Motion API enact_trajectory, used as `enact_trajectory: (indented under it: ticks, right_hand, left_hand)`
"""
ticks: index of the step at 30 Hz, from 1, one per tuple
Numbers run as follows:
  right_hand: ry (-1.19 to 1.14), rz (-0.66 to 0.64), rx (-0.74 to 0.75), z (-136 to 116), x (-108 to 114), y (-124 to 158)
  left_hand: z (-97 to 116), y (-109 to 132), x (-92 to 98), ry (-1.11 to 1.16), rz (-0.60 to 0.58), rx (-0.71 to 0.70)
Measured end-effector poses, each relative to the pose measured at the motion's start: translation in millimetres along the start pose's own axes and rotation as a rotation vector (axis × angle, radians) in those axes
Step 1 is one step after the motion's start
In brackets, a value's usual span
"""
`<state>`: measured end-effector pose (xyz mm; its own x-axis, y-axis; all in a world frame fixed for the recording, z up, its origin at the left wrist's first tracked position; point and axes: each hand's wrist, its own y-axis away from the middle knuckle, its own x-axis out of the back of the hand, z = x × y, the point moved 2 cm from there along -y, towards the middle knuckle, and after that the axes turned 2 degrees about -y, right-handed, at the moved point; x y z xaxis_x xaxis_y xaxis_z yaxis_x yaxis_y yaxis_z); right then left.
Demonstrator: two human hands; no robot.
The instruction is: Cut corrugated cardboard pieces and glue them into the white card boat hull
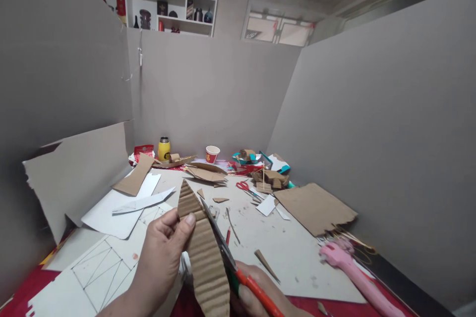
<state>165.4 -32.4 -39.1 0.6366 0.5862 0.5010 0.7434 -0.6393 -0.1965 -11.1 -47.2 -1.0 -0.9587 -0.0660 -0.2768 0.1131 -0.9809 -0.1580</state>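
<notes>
My left hand (169, 240) pinches a leaf-shaped strip of corrugated cardboard (206, 257) between thumb and fingers, near its pointed upper end. The strip stands tilted up, its ridges facing me. In my right hand (256, 282) are scissors (226, 252) with orange-red handles. Their dark blades lie along the strip's right edge, pointing up and away; whether they are parted there I cannot tell. Part of my right hand is hidden behind the strip and the handles. Beyond the blades, a red pencil (228, 235) and thin cardboard offcuts (267, 265) lie on the pale board.
A paper (102, 270) with drawn lines lies at left, near white sheets (122, 208). A flat cardboard piece (316, 208) and a pink glue gun (357, 272) are at right. Farther back are red-handled scissors (243, 186), a paper cup (212, 154) and a yellow jar (164, 149).
</notes>
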Motion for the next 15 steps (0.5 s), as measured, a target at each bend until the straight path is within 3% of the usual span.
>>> enact_trajectory:
  ticks: [8,15]
  right_hand:
    - [-0.166,0.000,0.025,12.3,2.7,2.4]
    - [-0.152,0.025,0.018,18.0,-2.6,4.2]
  left_hand:
    - [4.1,-0.3,-0.6,-0.016,0.006,0.012]
    - [-1.7,-1.3,3.3,-0.074,0.047,-0.004]
